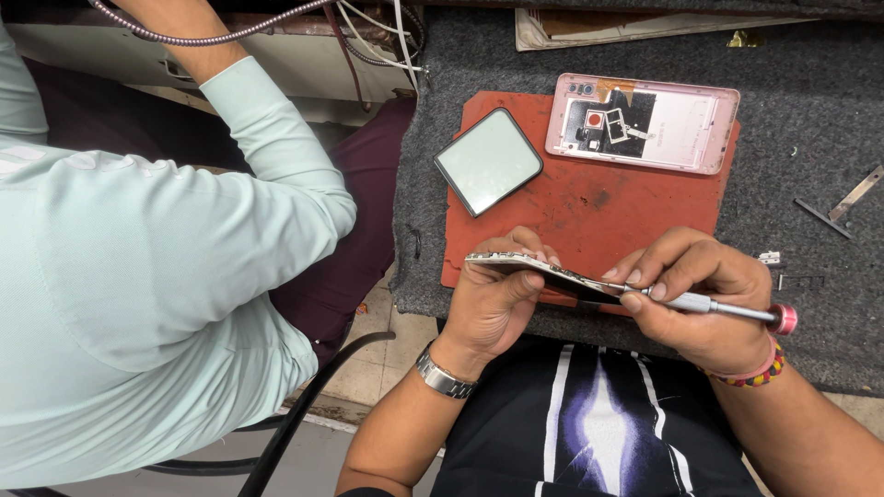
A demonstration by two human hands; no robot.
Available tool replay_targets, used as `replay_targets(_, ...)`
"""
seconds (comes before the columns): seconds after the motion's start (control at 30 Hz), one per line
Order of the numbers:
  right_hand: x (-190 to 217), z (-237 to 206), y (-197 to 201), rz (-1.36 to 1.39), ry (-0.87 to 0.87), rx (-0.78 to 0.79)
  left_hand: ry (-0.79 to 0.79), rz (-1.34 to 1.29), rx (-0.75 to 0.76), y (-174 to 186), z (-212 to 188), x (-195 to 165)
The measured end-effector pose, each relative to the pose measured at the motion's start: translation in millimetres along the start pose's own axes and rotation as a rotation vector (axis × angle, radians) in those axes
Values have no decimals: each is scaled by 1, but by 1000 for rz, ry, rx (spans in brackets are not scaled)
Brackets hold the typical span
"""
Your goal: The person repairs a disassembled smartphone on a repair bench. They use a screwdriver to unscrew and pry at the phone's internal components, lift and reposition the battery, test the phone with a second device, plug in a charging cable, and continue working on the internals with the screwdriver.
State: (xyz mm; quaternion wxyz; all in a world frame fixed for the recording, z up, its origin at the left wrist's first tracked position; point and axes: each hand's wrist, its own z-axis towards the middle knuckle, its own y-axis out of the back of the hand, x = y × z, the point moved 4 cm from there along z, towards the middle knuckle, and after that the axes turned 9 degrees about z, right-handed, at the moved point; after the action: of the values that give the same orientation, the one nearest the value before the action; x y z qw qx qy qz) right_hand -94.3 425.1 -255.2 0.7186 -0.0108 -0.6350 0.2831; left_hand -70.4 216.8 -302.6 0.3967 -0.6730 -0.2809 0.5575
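My left hand grips a thin phone frame, held nearly flat and seen edge-on above the front of a red work mat. My right hand holds a small silver screwdriver with a pink cap, its tip touching the frame's right end. On the mat behind lie a pink phone back housing with its inner parts exposed and a small rounded screen panel with a dark rim.
The mat sits on a grey felt-covered bench. Metal tweezers and small metal bits lie at right. Another person in a pale green shirt sits close on the left, arm raised toward cables.
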Motion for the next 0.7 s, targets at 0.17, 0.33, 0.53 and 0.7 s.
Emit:
replay_targets(0.17,3,5,-4,-24,0,7,6,17,-16,1,1,2)
replay_targets(0.33,22,17,-8,66,147,-189,10,9,-7,2,3,6)
replay_targets(0.53,40,13,-22,-906,117,270,66,10,15,-17,1,13)
replay_targets(0.7,34,-15,16,-861,-43,-1,-184,880,-50,-47,5,-9)
